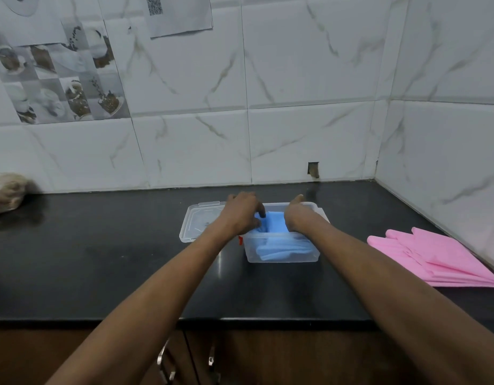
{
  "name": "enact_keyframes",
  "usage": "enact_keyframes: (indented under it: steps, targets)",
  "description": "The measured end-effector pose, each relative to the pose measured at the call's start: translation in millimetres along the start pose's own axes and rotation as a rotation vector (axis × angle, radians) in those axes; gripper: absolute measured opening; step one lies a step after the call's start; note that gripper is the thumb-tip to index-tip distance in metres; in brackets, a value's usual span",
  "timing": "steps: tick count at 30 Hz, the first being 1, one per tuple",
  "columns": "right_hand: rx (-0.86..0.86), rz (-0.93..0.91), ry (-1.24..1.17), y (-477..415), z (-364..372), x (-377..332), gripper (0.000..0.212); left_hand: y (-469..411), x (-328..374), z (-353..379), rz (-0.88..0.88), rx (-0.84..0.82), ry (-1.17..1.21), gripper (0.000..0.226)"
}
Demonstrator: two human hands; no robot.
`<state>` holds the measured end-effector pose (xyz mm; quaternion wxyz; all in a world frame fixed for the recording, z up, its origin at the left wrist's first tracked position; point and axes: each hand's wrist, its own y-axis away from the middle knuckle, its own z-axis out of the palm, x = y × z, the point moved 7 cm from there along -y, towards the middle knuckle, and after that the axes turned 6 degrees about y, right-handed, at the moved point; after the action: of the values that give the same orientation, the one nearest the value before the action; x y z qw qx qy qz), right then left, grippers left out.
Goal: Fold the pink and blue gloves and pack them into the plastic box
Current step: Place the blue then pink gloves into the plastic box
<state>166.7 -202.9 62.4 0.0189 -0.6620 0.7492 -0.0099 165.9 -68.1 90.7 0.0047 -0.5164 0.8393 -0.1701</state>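
A clear plastic box (pixel 282 258) stands mid-counter with folded blue gloves (pixel 279 247) inside it. My left hand (pixel 244 211) grips the upper left part of the blue gloves over the box. My right hand (pixel 296 215) presses on the right side of the blue gloves, fingers reaching into the box. The pink gloves (pixel 434 258) lie flat on the counter at the right, near the side wall, untouched.
The box's clear lid (pixel 198 222) lies on the black counter (pixel 101 259) just left of the box. A brownish bag (pixel 7 193) sits at the far left by the tiled wall. Cabinet handles (pixel 164 359) show below the counter's front edge.
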Motion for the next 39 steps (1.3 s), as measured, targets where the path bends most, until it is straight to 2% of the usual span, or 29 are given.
enact_keyframes:
  steps: [4,6,7,9,11,13,16,19,23,26,28,30,32,34,35,37,39]
  targets:
    - [0.172,-0.109,0.314,14,-25,-12,0.034,-6,-2,-4,-0.045,-0.021,0.015,0.028]
    - [0.212,-0.190,0.304,15,-38,-13,0.022,-10,0,-4,-0.034,-0.058,0.022,0.026]
    - [0.156,-0.265,0.246,13,-39,-14,0.023,-10,3,-3,-0.013,-0.104,0.008,0.025]
    - [-0.113,-0.319,0.087,6,-30,-7,0.048,-10,11,4,0.041,-0.208,-0.069,0.025]
    - [-0.347,-0.287,0.067,8,-16,3,0.074,-11,19,11,0.085,-0.275,-0.166,0.022]
    - [-0.396,-0.279,0.122,10,-6,9,0.085,-14,25,17,0.109,-0.301,-0.251,0.019]
    - [-0.282,-0.273,0.199,9,-6,14,0.085,-16,30,26,0.109,-0.353,-0.344,0.019]
    - [-0.221,-0.248,0.263,5,-3,14,0.076,-22,32,34,0.122,-0.381,-0.354,0.018]
    - [-0.261,-0.250,0.326,13,-2,1,0.039,-23,32,47,0.113,-0.455,-0.342,0.019]
    - [-0.274,-0.309,0.349,19,-6,-6,0.035,-23,31,38,0.077,-0.524,-0.288,0.021]
    - [-0.252,-0.323,0.280,16,-11,-1,0.033,-24,30,18,0.053,-0.468,-0.210,0.026]
    - [-0.136,-0.292,0.126,10,-27,9,0.039,-29,23,-7,0.019,-0.300,-0.067,0.013]
    - [-0.057,-0.327,-0.008,9,-39,14,0.023,-28,17,-22,0.015,-0.182,0.061,0.006]
    - [-0.119,-0.400,-0.120,12,-37,8,0.012,-23,21,-18,0.073,-0.206,0.078,0.018]
    - [-0.174,-0.423,-0.102,12,-30,4,0.021,-20,25,-11,0.108,-0.236,0.045,0.027]
    - [-0.304,-0.407,0.004,7,-12,2,0.051,-22,30,4,0.151,-0.271,0.005,0.040]
    - [-0.438,-0.372,0.080,5,4,4,0.071,-25,33,17,0.167,-0.310,-0.016,0.042]
